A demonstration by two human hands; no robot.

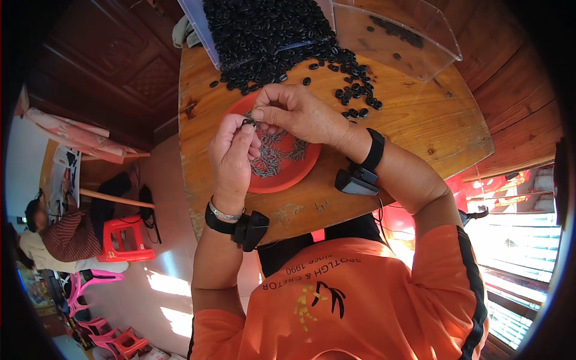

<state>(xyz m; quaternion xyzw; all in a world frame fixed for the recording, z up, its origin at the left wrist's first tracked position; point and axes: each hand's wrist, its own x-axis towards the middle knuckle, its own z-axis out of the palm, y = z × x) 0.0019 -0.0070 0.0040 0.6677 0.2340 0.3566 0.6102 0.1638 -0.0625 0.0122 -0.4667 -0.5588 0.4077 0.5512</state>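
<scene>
Orange T-shirt (366, 294) nearest. Small black piece (248, 122) sits between pinched fingertips of left hand (231, 150); right hand (309, 117) pinches just above, hold unclear.

Sun-patched floor (170, 240), red stool (123, 224), bright window (521, 231)

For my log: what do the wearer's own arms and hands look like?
Both are bare-handed, with short orange sleeves. The left hand has a silver bracelet and a black strap carrying a dark box at its wrist; the right hand has a similar black wristband and dark case.
</scene>
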